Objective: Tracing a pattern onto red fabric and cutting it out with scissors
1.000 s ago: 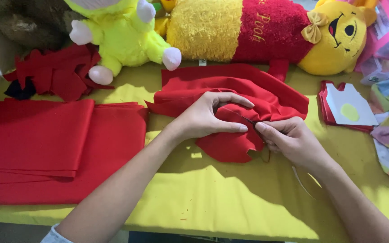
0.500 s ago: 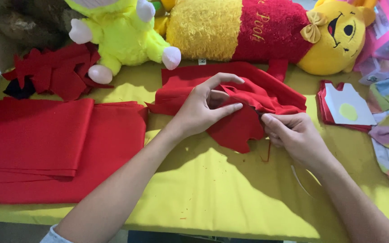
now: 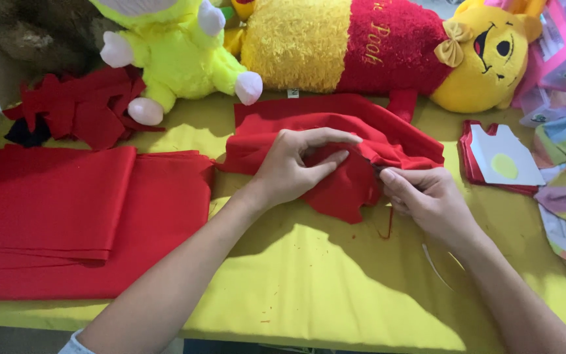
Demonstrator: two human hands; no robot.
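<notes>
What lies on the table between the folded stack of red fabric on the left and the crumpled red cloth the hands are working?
In the head view, only bare yellow tablecloth separates the folded red fabric stack from the crumpled red cloth.

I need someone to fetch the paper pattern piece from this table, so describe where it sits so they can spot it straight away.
Start at the long yellow and red bear plush lying along the back of the yellow table. Just below its face, right of the right hand, lies the white paper pattern on a small stack of red cut pieces. It alone is white, with a yellow spot.
</notes>
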